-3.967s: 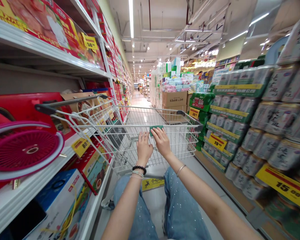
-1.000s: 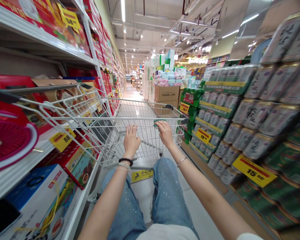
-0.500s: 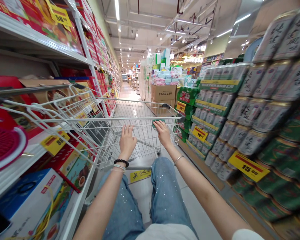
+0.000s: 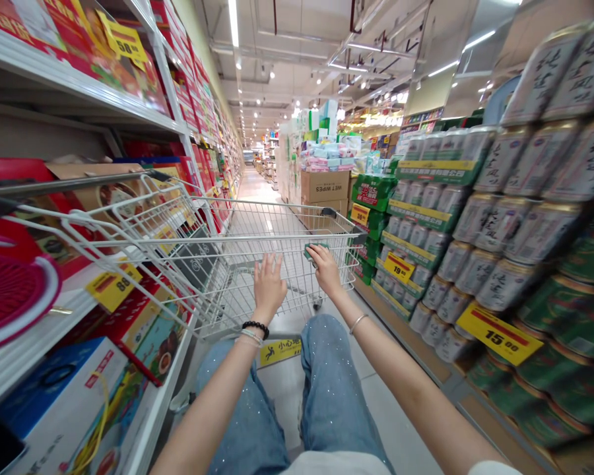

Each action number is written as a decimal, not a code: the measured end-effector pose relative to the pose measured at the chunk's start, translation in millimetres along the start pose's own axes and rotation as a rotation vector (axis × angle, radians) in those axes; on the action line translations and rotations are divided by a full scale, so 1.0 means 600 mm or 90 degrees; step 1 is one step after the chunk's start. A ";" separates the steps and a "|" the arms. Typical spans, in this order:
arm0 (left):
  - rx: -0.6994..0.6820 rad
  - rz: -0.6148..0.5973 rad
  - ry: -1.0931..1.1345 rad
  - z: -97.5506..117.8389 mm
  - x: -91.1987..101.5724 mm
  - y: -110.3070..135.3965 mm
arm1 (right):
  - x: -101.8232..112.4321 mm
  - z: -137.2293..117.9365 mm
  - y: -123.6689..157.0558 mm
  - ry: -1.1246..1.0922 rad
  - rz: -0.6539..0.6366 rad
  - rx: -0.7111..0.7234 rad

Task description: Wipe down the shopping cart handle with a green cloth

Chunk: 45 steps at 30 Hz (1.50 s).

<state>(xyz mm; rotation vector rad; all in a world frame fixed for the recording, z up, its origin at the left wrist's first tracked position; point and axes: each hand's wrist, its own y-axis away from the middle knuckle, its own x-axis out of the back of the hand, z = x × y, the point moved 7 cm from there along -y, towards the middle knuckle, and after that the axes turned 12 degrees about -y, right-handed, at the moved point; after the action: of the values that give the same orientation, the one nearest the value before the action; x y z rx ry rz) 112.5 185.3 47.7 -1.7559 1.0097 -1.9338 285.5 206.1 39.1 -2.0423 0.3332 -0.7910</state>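
A white wire shopping cart [image 4: 228, 239] stands in the aisle in front of me, tilted to the left against the shelving. My left hand [image 4: 269, 285] rests on the cart's near wire wall just under the top rail, fingers hooked into the wires. My right hand [image 4: 325, 266] presses a small green cloth [image 4: 310, 251] against the same wall, near its right end. Both wrists wear bracelets. My knees in blue jeans [image 4: 331, 389] show below.
Left shelving [image 4: 44, 330] holds red gift boxes, a pink fan and yellow price tags. On the right stand stacked can multipacks [image 4: 499, 224] with price tags. A "WET WIPES" carton [image 4: 325, 187] sits ahead. A yellow floor sticker [image 4: 280, 351] lies under the cart. The aisle runs on ahead.
My right hand has slid the green cloth down from the top rail onto the wires below. My left hand has shifted a little right. The cart has stayed put.
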 end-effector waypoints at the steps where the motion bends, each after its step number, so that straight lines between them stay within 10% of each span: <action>1: -0.030 -0.011 0.003 0.019 -0.006 -0.003 | -0.001 0.001 0.005 -0.006 -0.005 0.008; 9: -0.061 -0.031 0.005 0.102 -0.032 -0.062 | 0.050 0.016 -0.011 0.005 0.076 0.031; 45: 0.011 -0.084 -0.042 0.116 -0.030 -0.057 | 0.044 0.063 -0.006 0.006 0.071 -0.001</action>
<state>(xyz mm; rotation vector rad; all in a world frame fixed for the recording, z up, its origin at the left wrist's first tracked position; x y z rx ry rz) 189.6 202.0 57.6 -1.9060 0.8721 -1.9423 329.8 219.5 37.6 -2.0028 0.4488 -0.7322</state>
